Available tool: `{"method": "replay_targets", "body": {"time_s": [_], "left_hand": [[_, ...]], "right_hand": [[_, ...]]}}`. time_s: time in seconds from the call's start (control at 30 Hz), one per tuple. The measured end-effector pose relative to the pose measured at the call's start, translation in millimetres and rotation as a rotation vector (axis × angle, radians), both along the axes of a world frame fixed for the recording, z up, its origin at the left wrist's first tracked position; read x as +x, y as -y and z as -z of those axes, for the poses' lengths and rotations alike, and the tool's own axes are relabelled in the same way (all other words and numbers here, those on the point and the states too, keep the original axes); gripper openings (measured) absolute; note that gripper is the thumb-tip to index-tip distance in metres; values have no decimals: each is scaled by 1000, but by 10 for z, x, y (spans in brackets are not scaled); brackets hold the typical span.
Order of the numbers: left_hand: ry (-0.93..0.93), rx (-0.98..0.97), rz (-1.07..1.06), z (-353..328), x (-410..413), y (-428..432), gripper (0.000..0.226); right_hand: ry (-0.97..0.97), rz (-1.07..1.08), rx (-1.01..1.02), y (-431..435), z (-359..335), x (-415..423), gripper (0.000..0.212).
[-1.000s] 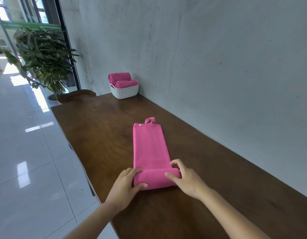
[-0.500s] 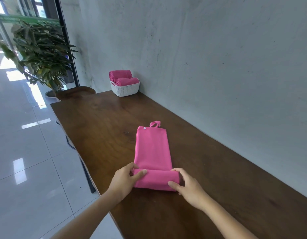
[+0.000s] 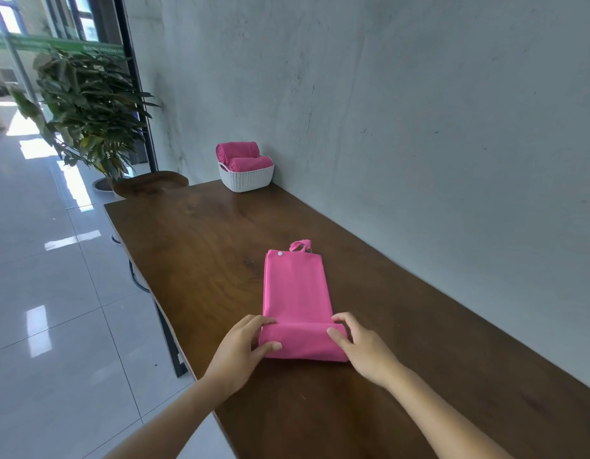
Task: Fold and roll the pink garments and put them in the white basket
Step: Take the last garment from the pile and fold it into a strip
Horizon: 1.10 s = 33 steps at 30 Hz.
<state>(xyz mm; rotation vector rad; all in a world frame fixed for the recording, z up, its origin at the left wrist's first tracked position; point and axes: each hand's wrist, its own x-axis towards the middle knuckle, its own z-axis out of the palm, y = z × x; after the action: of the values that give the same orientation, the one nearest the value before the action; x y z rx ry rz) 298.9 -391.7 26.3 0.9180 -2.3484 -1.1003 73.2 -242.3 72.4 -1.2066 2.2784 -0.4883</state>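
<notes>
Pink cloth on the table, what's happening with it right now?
A person is rolling a folded pink garment on the wooden table. The left hand and right hand grip each end of the roll at its near edge; most of it lies flat. Two rolled pink garments sit in the white basket.

text: none legible | sign: green strip beyond the glass, upper left, above the plant | lettering: pale characters at its right end, too small and blurred to read | numbers: 0 readable
</notes>
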Motion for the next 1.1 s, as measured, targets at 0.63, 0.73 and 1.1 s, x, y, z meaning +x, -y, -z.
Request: {"method": "replay_targets", "body": {"time_s": [0.63,0.73,1.1], "left_hand": [[132,333,-84,-168,11,121,35],[12,19,-236,-167,7,-16,21],[211,-328,45,72,152,-48,76]], "right_hand": [[289,125,-179,-178,132,98,66],[307,140,-154,-101,137,45,62],[37,116,-51,88,-5,53,63]]}}
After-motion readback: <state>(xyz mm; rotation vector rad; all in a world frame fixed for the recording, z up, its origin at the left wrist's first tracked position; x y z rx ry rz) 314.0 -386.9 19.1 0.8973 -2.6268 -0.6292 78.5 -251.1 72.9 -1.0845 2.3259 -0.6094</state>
